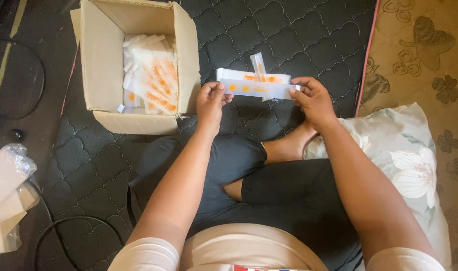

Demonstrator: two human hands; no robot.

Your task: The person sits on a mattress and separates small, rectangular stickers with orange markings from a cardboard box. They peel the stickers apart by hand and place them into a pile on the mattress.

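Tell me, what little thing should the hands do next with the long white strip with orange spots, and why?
Probably lower the long white strip with orange spots into the open brown cardboard box. The left hand and right hand each pinch one end, holding it flat above the dark quilted mat, and the box already holds many similar white-and-orange packets.

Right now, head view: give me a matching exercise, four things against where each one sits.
Things:
1. cardboard box
2. white strip with orange spots
3. floral pillow
4. clear plastic bag

Places:
A. held between both hands
B. far left edge, on the floor
C. upper left, open, holding packets
D. by the right forearm

Pairs: 1-C, 2-A, 3-D, 4-B
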